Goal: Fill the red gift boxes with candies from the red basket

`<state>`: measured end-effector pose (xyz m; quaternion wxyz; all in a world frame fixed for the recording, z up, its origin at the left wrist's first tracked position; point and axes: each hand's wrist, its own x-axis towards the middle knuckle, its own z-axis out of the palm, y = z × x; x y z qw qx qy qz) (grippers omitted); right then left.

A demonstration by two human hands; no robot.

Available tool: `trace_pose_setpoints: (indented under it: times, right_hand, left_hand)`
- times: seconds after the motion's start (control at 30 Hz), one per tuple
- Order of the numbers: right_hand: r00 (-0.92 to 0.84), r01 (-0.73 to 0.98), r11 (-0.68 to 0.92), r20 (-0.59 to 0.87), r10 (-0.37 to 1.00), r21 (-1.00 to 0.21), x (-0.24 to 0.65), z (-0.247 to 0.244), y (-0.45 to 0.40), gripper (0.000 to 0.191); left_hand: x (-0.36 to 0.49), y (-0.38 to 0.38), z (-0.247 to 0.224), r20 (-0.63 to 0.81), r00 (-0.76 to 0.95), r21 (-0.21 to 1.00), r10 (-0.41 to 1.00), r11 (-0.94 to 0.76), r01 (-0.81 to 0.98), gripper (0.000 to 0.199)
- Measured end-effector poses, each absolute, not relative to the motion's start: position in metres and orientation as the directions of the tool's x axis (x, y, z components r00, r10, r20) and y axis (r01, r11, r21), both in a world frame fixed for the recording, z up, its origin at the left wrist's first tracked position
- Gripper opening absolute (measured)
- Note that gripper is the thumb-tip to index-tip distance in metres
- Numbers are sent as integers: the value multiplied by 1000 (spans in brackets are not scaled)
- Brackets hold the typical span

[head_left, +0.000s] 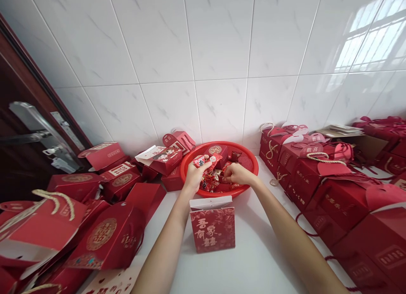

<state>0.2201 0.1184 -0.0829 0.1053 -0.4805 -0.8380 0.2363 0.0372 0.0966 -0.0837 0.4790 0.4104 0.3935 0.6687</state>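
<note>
A red plastic basket (253, 164) stands near the wall with wrapped candies (217, 181) and a small dark red box (216, 150) in it. Over its left side, my left hand (194, 174) is closed around red candy packets (201, 161) with white lettering. My right hand (236, 173) dips into the basket among the candies, its fingers drawn together. What they pinch, if anything, is hidden. Between my forearms a red gift box (213, 230) with gold characters stands upright on the white table, its top flaps raised.
Red gift boxes (104, 239) lie in a loose pile on the left. Rows of red boxes with rope handles (317, 180) line the right side. A tiled wall (218, 104) rises behind the basket, and a door handle (41, 133) juts in at far left.
</note>
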Motion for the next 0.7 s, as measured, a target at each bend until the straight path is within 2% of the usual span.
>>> trace_pose_setpoints:
  times: [0.07, 0.13, 0.2, 0.3, 0.5, 0.7]
  right_hand:
    - [-506, 630, 397, 35, 862, -667, 224, -78, 117, 15]
    - [-488, 415, 348, 117, 865, -841, 228, -71, 114, 17]
    - [-465, 224, 318, 185, 865, -921, 231, -62, 108, 20]
    - [-414, 73, 344, 286, 864, -936, 234, -47, 94, 23]
    - [-356, -49, 466, 451, 818, -884, 234, -21, 65, 27]
    - [-325, -146, 537, 553, 767, -831, 235, -10, 46, 23]
  left_hand:
    - [36, 98, -84, 192, -248, 914, 950, -265, -307, 43]
    - [36, 99, -84, 205, -268, 911, 941, -284, -300, 42]
    - [37, 99, -83, 207, -255, 909, 945, -282, -306, 41]
    - [38, 96, -79, 211, -208, 905, 955, -271, -329, 41]
    - [38, 73, -50, 327, -173, 881, 929, -366, -298, 35]
    - [35, 54, -29, 470, -224, 847, 854, -507, -157, 24]
